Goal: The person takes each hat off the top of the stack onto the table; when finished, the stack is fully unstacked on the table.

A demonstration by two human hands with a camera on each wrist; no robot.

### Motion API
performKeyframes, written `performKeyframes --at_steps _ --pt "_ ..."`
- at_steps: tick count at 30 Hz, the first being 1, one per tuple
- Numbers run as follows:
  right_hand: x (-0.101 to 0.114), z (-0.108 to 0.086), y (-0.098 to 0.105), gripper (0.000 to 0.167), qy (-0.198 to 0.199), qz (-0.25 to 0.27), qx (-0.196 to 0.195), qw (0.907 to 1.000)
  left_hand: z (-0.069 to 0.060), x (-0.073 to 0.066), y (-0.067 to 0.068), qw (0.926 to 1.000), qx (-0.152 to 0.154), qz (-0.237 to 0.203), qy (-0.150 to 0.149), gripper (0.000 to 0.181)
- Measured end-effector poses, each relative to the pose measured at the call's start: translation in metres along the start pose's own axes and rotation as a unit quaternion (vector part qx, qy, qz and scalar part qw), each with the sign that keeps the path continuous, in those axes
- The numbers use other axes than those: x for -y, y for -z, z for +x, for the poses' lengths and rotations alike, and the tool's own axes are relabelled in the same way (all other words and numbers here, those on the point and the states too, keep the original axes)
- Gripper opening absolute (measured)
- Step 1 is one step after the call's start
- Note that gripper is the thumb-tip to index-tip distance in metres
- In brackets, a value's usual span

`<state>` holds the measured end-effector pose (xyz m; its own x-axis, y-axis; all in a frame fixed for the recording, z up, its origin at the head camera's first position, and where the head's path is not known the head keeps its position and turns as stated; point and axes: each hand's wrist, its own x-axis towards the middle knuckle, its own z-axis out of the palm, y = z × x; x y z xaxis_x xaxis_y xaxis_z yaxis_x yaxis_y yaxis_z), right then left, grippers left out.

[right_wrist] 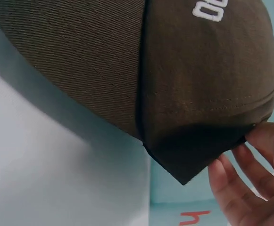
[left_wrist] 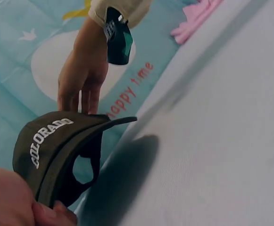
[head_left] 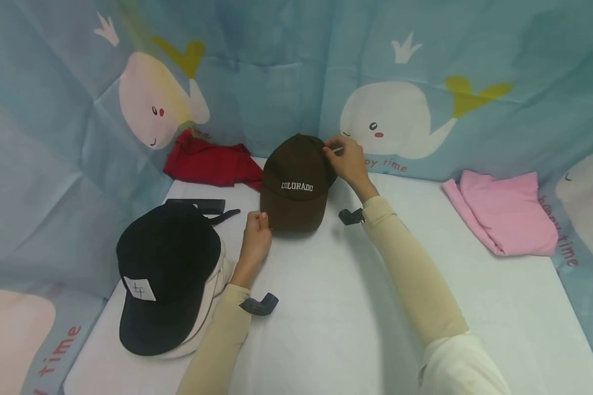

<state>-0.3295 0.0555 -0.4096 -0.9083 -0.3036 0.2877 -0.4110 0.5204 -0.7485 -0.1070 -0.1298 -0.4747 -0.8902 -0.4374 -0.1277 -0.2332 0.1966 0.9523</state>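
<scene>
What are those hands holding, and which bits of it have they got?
A brown cap. The left hand pinches one side of its brim; the right hand holds the edge of its crown, away from the brim.

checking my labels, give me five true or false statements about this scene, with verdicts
1. Both the left hand and the right hand hold the brown fabric cap with white lettering. True.
2. The black cloth cap with a white rectangular patch rests on cream-coloured fabric. True.
3. The right hand grips the brown cap's brim. False: the left hand does; the right hand pinches the crown's edge.
4. In the head view, a folded red cloth lies left of the brown cap and a folded pink cloth right of it. True.
5. The brown cap's lettering reads DENVER. False: it reads COLORADO.
</scene>
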Motion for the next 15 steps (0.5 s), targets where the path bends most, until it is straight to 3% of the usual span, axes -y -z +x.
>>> performKeyframes --at_steps 6,11,15 --pt "-0.006 -0.004 -0.001 0.020 -0.003 0.015 -0.016 0.9997 -0.001 0.000 0.002 0.9976 0.026 0.063 -0.011 0.035" --pt "-0.009 -0.007 -0.003 0.019 -0.010 0.018 -0.013 0.9997 -0.004 0.001 0.004 0.9889 0.036 0.143 -0.018 0.037" --pt "-0.013 -0.008 -0.004 0.018 -0.014 0.013 -0.008 0.9998 -0.007 0.001 0.006 0.9831 0.033 0.177 -0.033 0.036"
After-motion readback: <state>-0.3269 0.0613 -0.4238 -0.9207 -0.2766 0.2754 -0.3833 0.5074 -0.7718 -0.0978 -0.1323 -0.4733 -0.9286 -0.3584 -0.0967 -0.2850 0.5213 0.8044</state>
